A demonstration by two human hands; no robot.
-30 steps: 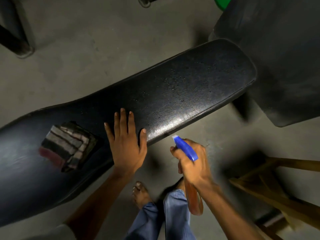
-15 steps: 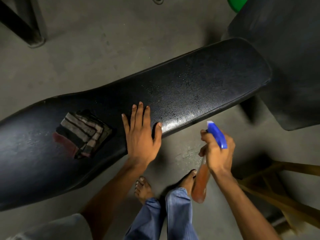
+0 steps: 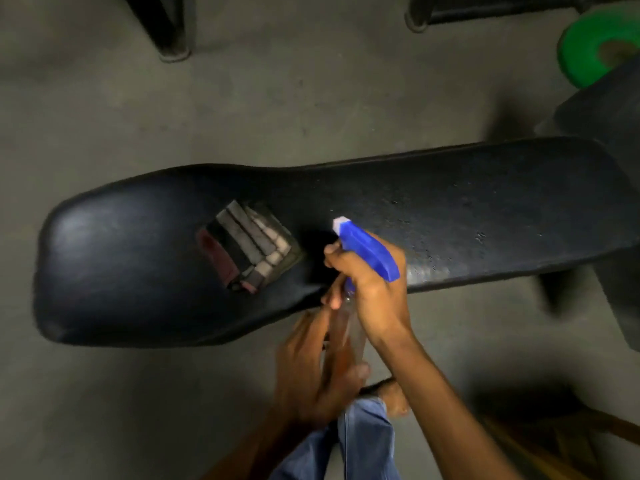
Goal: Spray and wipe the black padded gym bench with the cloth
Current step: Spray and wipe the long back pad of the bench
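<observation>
My right hand (image 3: 372,289) grips the sprayer (image 3: 367,251), left hand (image 3: 311,372) blurred, grip unclear; nozzle may soak the cloth (image 3: 249,249).

A green weight plate (image 3: 588,46) (partly hidden) lies on the concrete floor (image 3: 277,109).

One bench (image 3: 450,209) — one cloth (image 3: 247,251) — one spray bottle (image 3: 367,251), two hands, one green disc (image 3: 585,46).
</observation>
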